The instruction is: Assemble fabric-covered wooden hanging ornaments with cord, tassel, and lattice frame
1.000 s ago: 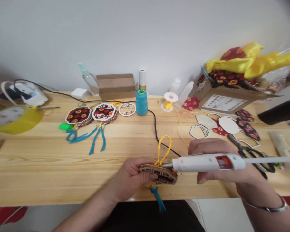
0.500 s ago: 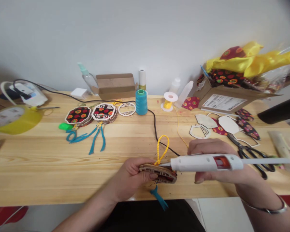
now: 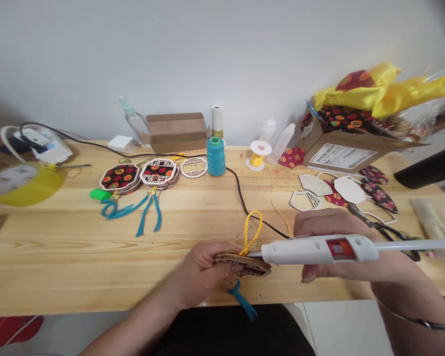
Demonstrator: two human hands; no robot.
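Observation:
Near the table's front edge, my left hand [image 3: 207,269] pinches a round wooden ornament [image 3: 250,268], tilted so its edge shows. A braided yellow cord loop [image 3: 252,230] stands up from its top edge, and a teal tassel [image 3: 244,300] hangs below. My right hand [image 3: 337,267] is wrapped round a white hot glue gun [image 3: 300,251], whose trigger side is hidden. The gun's nozzle is at the ornament's upper edge, beside the foot of the loop; whether it touches cannot be seen. A pale glue stick [image 3: 415,244] sticks out of the gun's rear.
Finished-looking ornaments [image 3: 159,172] with teal tassels lie at left. Behind stand a teal thread cone [image 3: 216,157], a yellow cord spool [image 3: 260,155] and a small carton [image 3: 178,132]. At right are scissors [image 3: 387,231], wooden pieces [image 3: 350,190] and a fabric-filled box [image 3: 341,154]. A black cable [image 3: 241,193] crosses the table.
My right hand and the glue gun have shifted slightly right. The ornament has tilted flatter, so less of its face shows, and the yellow loop has moved a little right.

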